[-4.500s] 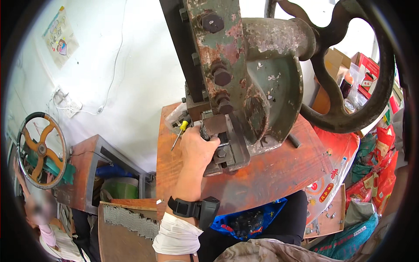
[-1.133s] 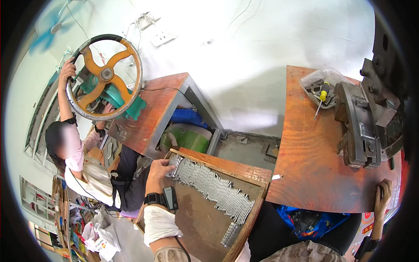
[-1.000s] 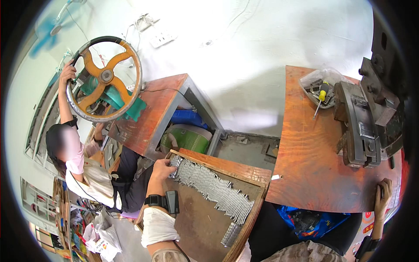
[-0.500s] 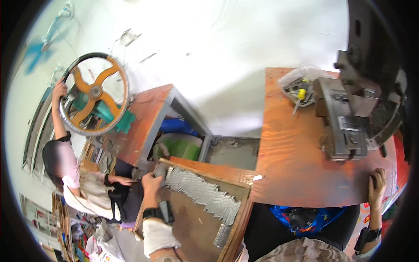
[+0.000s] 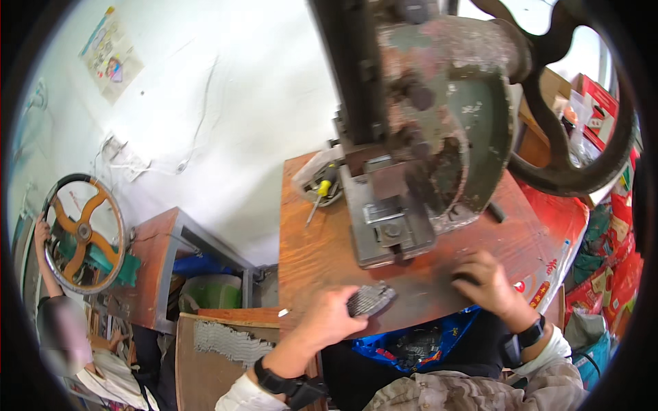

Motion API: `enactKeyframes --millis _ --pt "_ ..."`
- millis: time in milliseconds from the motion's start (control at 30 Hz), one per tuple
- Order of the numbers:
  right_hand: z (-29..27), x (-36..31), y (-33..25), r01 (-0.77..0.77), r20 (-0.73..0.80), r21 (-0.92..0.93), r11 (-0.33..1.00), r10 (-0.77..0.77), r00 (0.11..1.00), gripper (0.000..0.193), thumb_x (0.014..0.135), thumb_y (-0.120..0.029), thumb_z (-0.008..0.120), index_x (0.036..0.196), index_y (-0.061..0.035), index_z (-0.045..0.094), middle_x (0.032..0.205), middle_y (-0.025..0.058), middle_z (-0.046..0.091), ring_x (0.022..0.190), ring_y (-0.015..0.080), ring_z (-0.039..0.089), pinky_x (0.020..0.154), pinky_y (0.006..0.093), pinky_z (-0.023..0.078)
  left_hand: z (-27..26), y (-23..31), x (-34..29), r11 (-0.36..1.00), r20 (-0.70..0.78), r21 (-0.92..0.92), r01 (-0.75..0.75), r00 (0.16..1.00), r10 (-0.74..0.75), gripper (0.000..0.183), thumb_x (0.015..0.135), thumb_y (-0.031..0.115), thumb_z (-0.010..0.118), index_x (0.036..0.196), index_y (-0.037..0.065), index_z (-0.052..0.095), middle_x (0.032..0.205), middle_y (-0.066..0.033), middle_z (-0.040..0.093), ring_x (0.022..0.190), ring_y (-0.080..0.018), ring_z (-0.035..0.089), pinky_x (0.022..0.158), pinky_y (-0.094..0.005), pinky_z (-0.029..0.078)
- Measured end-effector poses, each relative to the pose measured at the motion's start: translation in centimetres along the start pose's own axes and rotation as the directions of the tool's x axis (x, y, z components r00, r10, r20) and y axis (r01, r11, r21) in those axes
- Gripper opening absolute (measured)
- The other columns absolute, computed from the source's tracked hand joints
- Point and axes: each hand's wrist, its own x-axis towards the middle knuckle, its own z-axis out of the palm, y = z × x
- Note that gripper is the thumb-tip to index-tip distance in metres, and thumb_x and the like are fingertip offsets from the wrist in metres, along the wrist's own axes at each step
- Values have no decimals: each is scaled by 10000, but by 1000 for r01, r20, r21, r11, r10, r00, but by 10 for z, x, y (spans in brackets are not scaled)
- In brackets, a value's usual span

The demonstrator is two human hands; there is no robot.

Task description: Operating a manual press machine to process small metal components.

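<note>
My left hand (image 5: 323,316) is closed around a bundle of small grey metal pieces (image 5: 371,300), held just over the front edge of the reddish-brown work table (image 5: 308,240). To its right, my right hand (image 5: 492,288) is by the tabletop with fingers bent and thumb apart; a dark gap shows between them, with no object I can make out. Beyond both hands stands a hand press (image 5: 473,116) with a worn green-grey frame. Its metal die block (image 5: 387,219) sits on the table, in front of the bundle.
At my left, a wooden tray (image 5: 199,380) carries rows of grey metal pieces (image 5: 229,344). A blue bag (image 5: 370,348) with dark bits lies over my lap. Beside the die are a yellow-handled screwdriver (image 5: 327,181) and the press's large handwheel (image 5: 548,116) to the right. A co-worker grips another wheel (image 5: 83,231).
My view has turned right toward the press. My left hand has come from the tray to the table edge with the bundle. My right hand has moved inward from the table's right edge.
</note>
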Motion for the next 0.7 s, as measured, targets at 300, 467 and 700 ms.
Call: enactKeyframes --millis 300,467,700 --pt "50 40 -24 31 307 96 995 -59 950 799 688 -333 781 1330 -7 433 1331 225 446 1256 428 377 1050 483 306 53 18 11 982 -195 104 -158 965 176 603 667 159 732 1202 -36 533 1136 -196 552 1042 -376 497 911 -431 410" --pt "55 27 -31 49 373 -403 914 115 921 979 693 -639 636 1363 27 380 1409 225 364 1360 438 211 1041 652 192 66 15 6 987 -286 59 -147 945 157 635 664 143 744 1221 -50 508 1130 -192 546 1045 -369 494 916 -431 403" --pt "71 34 -45 104 367 -241 965 -8 930 978 698 -626 637 1356 48 375 1398 223 381 1321 428 285 1054 620 180 72 9 3 984 -362 -9 -175 918 161 616 664 111 758 1214 -26 517 1121 -187 548 1034 -368 495 905 -435 408"
